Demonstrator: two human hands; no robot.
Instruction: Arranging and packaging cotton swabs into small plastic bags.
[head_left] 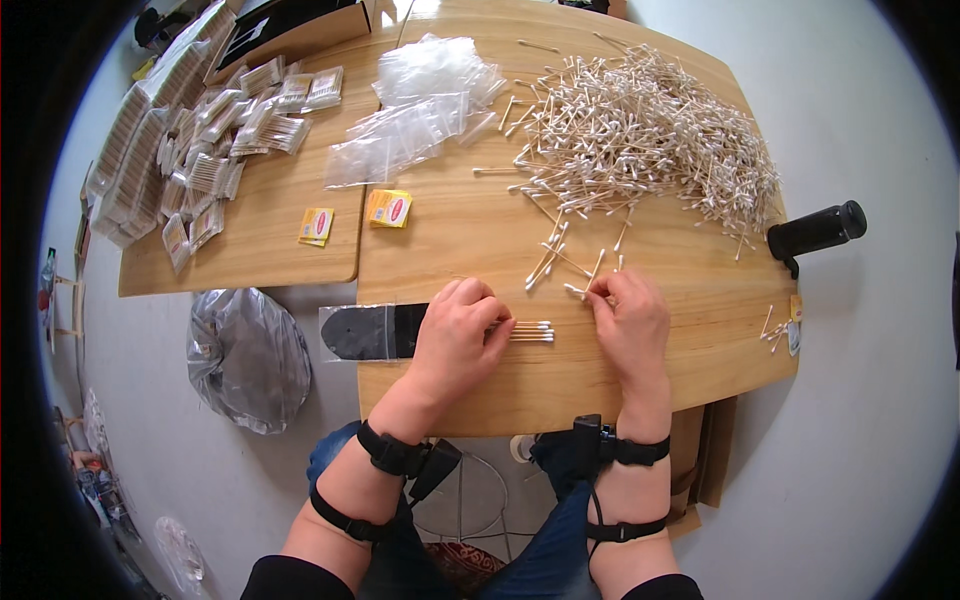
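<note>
Cotton swabs (530,332) bunched in curled left hand (455,335), apparently pinched.

Wooden tables (440,250) on grey floor (870,130)

Both forearms are bare, each fitted with two black straps: one at the wrist, one nearer the elbow. The left hand (457,335) strap carries a small black module; the right hand (630,325) strap carries another (boxier, upright). Black sleeves are pushed up. Blue jeans cover the legs.
</note>
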